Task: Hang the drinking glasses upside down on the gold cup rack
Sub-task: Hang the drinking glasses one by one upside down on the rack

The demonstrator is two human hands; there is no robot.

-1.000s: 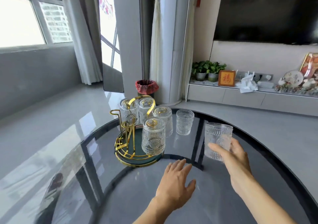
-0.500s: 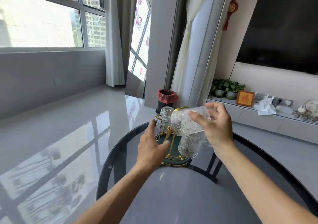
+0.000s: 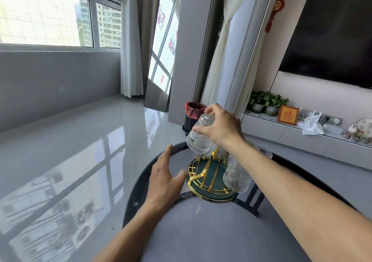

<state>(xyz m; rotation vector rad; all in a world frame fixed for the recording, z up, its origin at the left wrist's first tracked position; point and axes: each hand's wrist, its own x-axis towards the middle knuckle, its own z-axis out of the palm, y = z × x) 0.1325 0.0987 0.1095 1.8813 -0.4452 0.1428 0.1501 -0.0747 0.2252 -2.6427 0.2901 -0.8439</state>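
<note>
The gold cup rack (image 3: pixel 203 176) with a dark green base stands on the round glass table (image 3: pixel 201 231). My right hand (image 3: pixel 220 128) grips a clear patterned drinking glass (image 3: pixel 199 139) by its base, mouth down and tilted, over the rack's far left side. Another glass (image 3: pixel 236 176) hangs upside down on the rack's near right. My left hand (image 3: pixel 164 178) is open, fingers spread, with the thumb touching or just short of the rack's left rim. One more glass (image 3: pixel 265 153) peeks out behind my right forearm. The rack's other pegs are hidden by my hand.
A black bin with a red liner (image 3: pixel 193 113) stands on the floor beyond the table. A low cabinet (image 3: pixel 302 139) with plants, a framed sign and tissues runs along the right wall. A mirror (image 3: pixel 161 60) leans by the window.
My right hand has turned the glass from sideways to mouth down and carried it over the rack's left side. My left hand has slid down beside the rack's rim. The view has tilted.
</note>
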